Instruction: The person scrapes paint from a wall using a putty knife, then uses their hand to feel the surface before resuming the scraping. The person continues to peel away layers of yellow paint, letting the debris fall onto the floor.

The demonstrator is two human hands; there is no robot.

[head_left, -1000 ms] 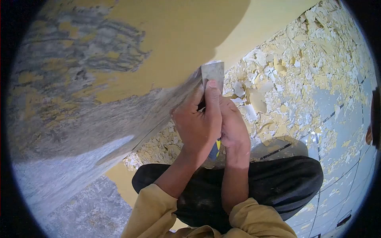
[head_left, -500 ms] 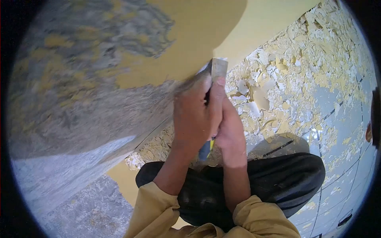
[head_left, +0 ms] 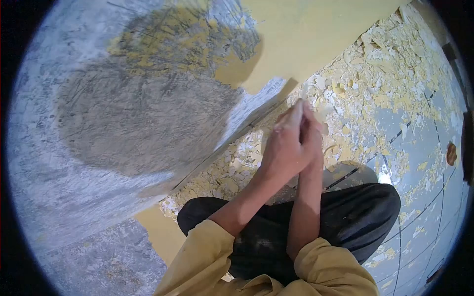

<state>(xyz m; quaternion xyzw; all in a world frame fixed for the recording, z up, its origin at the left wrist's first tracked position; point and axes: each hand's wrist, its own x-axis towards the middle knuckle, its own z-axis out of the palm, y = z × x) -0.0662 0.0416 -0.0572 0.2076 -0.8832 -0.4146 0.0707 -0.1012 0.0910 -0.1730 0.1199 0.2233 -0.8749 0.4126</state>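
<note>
My left hand (head_left: 284, 148) and my right hand (head_left: 313, 140) are closed together around a paint scraper. Only the scraper's pale blade (head_left: 304, 92) shows past the fingertips, seen nearly edge-on and blurred; its handle is hidden by the hands. The blade is over the floor, just right of the wall's bottom edge. On the wall, yellow paint (head_left: 301, 39) covers the upper right, and a bare, scratched grey surface (head_left: 143, 118) spreads to the left with yellow patches in it.
Paint flakes (head_left: 380, 69) lie thick along the wall's foot and thin out over the grey tiled floor (head_left: 419, 187). My bent legs in dark trousers (head_left: 345, 222) are below the hands. A small brown round object (head_left: 451, 154) is at the right.
My hands and the scraper have moved right, off the wall's lower edge. A bare whitish strip now shows there where yellow paint was. The blade has turned from face-on to nearly edge-on.
</note>
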